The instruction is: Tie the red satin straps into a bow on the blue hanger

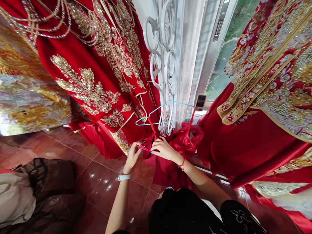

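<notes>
Pinching a thin red fabric strip (145, 149) by its ends in the fingertips of the left hand (133, 153) and the right hand (162, 149), across the short gap between them. Held out in front of a dark red satin garment (168, 172), with the right hand up against the cloth; cannot tell whether joined to it. Suspended, as for the garment, by red straps (152, 126) from a light-blue hanger (161, 123), near white metal scrollwork (162, 19). Wearing a white wristband (124, 177) on the left, a red cord bracelet (181, 164) on the right, and a black top (180, 211). Close on the left, a red gown (97, 71) with gold embroidery and beaded swags. On the right, a red jacket (270, 74) thick with gold and silver beadwork, beside a window pane (224, 61). Underneath, glossy reddish floor tiles (102, 185). Farther left, well apart from both hands, a dark brown bag (53, 178) and a beige bundle (14, 201).
</notes>
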Demonstrator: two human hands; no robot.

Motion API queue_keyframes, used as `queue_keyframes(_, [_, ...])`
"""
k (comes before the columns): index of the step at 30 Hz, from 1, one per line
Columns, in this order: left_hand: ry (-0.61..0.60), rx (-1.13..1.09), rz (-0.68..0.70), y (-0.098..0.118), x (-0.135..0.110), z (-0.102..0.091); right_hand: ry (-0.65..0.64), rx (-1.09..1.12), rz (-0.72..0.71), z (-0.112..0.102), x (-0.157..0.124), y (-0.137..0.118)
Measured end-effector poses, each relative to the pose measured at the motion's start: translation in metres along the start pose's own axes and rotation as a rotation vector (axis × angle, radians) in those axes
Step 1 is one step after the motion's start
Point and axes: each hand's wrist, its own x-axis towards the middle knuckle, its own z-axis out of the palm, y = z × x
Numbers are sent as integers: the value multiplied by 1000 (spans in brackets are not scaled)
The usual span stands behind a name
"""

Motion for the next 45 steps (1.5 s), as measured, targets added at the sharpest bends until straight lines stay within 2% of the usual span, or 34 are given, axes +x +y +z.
queue_keyframes(3, [132,-128,-100,-3,8,11,76,147,17,3,5,-2])
queue_keyframes(5, [167,-204,-222,-3,16,18,102,248,43,6,8,-2])
queue_keyframes(8, [125,-304,-406,0,28,22,122,329,86,13,12,0])
queue_keyframes(10, [100,-395,-441,5,34,20,152,351,114,16,15,3])
queue_keyframes(15, [169,-523,-327,18,45,11,327,308,128,22,25,11])
queue_keyframes(18, [171,-473,-269,22,54,10,418,308,248,25,34,25])
queue_keyframes(20, [169,-432,-230,21,61,10,400,363,329,28,42,38])
queue_keyframes(22, [167,-412,-190,19,67,11,334,441,336,29,49,50])
queue_keyframes(26, [206,-393,-125,19,77,7,237,593,193,29,58,61])
queue_keyframes(29, [218,-361,-103,22,84,-1,280,630,90,30,60,59])
queue_keyframes(31, [203,-337,-84,27,88,-7,316,652,75,31,61,57])
queue_keyframes(36, [170,-311,-37,39,96,-21,342,712,220,28,62,53])
queue_keyframes(42, [203,-328,-14,47,103,-39,264,694,293,15,61,47])
queue_keyframes(45, [119,-281,19,60,107,-45,222,655,296,9,58,40])
